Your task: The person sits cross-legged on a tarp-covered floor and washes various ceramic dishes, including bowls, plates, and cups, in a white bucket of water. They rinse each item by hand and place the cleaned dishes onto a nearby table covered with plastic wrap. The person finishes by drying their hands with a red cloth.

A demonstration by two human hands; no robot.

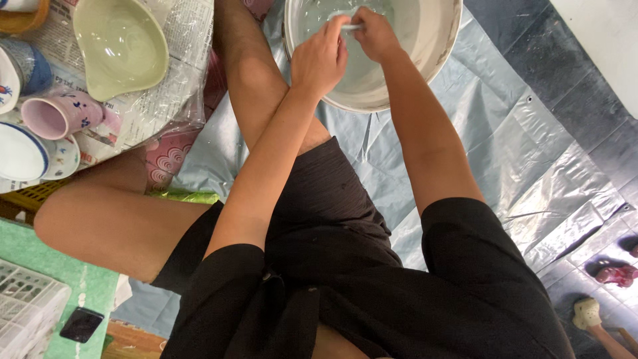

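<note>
I see both hands working inside a large round white basin that sits on a grey plastic sheet spread over the floor, at the top of the head view. The basin holds pale, milky blue-white liquid. Between the hands is a small pale piece, whitish and wet, mostly covered by fingers, so I cannot tell its full shape. What shows of it looks like a short flat edge lying roughly left to right across the basin, level with the liquid surface; which end is which I cannot tell.

The left hand curls over the piece from the near side, its grip closed narrow on it with the fingertips. The right hand meets it from the other side, its grip also pinched on the same piece, so the two hands touch at the fingers.

To the left, on newspaper under clear plastic, stand a pale green bowl, a pink cup lying on its side with blue marks, and blue-rimmed white dishes. A white crate and a dark phone lie on a green surface at lower left
</note>
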